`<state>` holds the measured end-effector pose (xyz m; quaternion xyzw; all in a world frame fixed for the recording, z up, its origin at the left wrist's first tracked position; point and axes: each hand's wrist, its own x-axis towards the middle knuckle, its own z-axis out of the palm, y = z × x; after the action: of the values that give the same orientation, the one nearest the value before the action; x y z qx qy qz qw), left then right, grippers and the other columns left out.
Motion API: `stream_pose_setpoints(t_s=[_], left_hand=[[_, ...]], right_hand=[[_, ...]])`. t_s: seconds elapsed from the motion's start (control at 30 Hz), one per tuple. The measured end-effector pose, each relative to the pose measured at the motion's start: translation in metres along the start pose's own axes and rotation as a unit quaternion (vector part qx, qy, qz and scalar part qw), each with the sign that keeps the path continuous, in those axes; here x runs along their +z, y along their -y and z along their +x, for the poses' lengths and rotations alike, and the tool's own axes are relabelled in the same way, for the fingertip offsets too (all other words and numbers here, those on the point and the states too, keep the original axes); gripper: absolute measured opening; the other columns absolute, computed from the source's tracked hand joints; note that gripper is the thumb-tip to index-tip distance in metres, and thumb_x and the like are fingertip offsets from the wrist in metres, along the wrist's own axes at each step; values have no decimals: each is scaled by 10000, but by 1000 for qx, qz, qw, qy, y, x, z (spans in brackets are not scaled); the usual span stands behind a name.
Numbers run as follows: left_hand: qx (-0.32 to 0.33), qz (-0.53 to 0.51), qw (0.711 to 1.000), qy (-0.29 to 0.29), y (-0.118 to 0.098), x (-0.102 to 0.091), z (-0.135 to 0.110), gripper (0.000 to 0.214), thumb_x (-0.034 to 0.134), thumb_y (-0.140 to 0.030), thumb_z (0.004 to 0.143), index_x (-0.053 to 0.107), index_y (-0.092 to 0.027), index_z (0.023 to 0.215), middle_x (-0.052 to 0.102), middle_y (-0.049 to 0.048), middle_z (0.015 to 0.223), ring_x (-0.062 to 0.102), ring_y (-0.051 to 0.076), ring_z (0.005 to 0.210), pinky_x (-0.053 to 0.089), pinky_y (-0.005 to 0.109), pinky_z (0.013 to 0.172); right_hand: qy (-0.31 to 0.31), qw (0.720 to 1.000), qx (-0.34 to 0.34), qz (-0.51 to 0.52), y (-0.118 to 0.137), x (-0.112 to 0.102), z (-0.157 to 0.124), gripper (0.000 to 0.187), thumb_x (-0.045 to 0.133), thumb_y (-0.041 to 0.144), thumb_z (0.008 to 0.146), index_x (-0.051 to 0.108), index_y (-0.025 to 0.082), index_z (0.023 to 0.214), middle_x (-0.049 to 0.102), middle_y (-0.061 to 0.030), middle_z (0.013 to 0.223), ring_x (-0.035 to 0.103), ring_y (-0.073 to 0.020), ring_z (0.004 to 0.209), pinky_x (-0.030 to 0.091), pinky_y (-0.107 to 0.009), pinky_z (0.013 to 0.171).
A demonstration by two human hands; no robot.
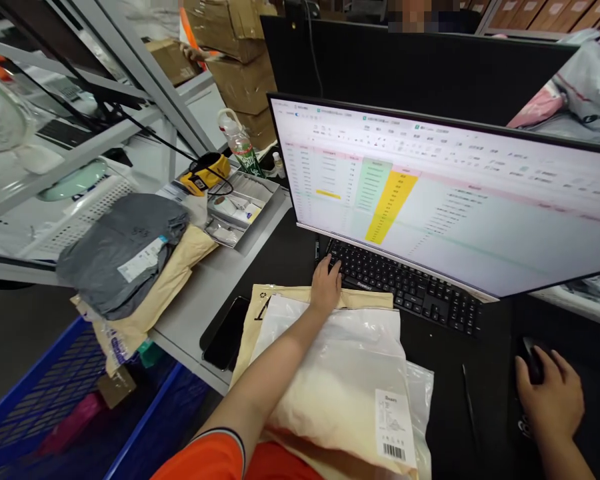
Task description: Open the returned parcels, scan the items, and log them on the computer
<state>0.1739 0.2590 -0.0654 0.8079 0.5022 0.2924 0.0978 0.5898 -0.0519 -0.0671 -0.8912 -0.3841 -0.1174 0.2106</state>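
My left hand (326,285) rests on the left end of a black keyboard (403,277), fingers spread over the keys and holding nothing. Beneath my left forearm lies a white plastic mailer bag (330,363) with a barcode label (394,427), on top of a cream-coloured bag (260,307). My right hand (553,393) is curled over a black computer mouse (533,360) on a dark mat at the right. Behind the keyboard a monitor (430,180) displays a spreadsheet with yellow, green and pink bands.
A phone (226,333) lies left of the bags, and a thin black pen-like stick (469,403) on their right. Further left are grey packages (125,247), a yellow scanner-like device (207,175), a divided tray (243,207) and a bottle (243,143). A blue crate (45,380) stands below.
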Motion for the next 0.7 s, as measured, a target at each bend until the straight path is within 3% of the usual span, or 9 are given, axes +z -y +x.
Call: stream_pose_setpoints(t_s=[0.43, 0.7], left_hand=[[6, 21, 1000, -7, -3, 1, -1, 384, 457, -186, 992, 569, -137, 1356, 507, 201, 1470, 494, 309, 1371, 466, 521, 1134], [6, 19, 1000, -10, -3, 1, -2, 392, 463, -170, 981, 582, -150, 1353, 499, 199, 1467, 487, 312, 1376, 470, 532, 1125]], right_hand=[[15, 1000, -11, -1, 1, 0, -1, 643, 445, 635, 883, 572, 357, 1448, 537, -106, 1493, 511, -368, 1368, 454, -557, 1080], [30, 999, -14, -11, 5, -3, -1, 638, 444, 619, 905, 550, 344, 1471, 517, -119, 1510, 508, -386, 1369, 464, -580, 1078]])
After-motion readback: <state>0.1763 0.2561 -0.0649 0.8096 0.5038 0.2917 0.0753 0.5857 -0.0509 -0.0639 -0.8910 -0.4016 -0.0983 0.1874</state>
